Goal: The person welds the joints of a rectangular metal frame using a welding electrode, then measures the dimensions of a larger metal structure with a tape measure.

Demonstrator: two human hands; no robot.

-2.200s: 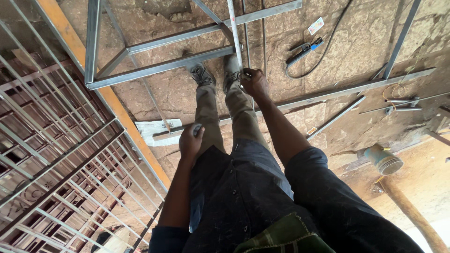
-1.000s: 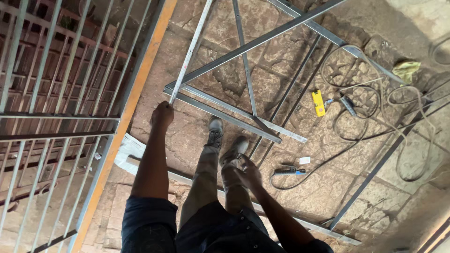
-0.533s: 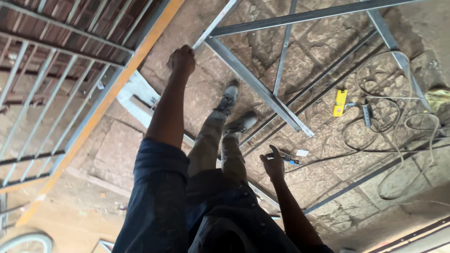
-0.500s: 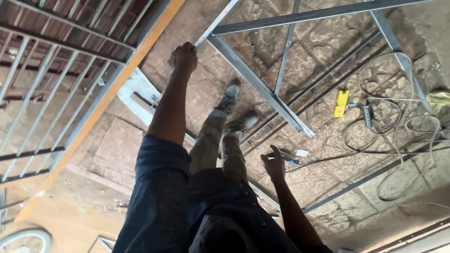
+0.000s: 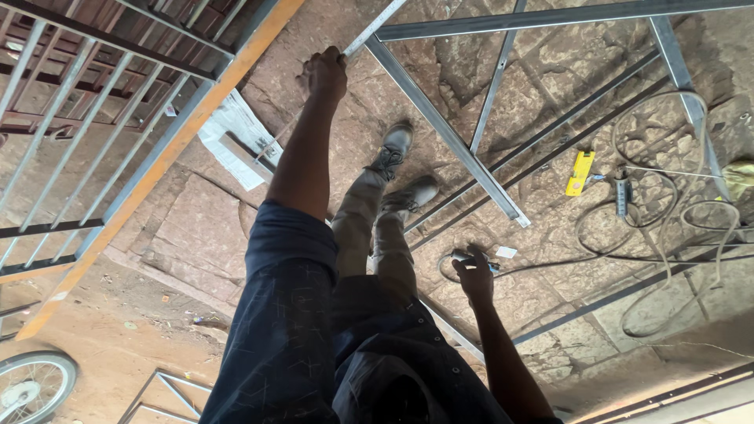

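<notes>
On the stone floor, seen from above the person's own legs:

Left hand: the left hand is stretched far forward and closed around the end of a thin metal bar, right where that bar meets the corner of the steel frame; the fingers are wrapped over the metal and the arm is straight.

Right hand: the right hand hangs lower and nearer the body, fingers curled around a small dark tool with a bluish tip; how tightly it grips cannot be made out.

Hands to each other: well apart, one at the frame corner, the other beside the right knee.

Steel frame: grey angle bars lying flat on the stone, one long bar running diagonally from the left hand down to a cut end just right of the boots.

Boots: two worn grey boots, standing close together on the floor just left of the diagonal bar.

Cable: a pale cable loops in several coils over the floor on the right, crossing the frame bars.

Yellow tool: a small yellow tool lies on the stone between the frame bars, near the cable coils.

Orange beam: an orange-painted beam with a barred grille runs along the left side.

White scrap: a torn white sheet lies beside the beam, left of the outstretched arm.

Wheel: part of a spoked wheel shows at the lower left corner.
</notes>
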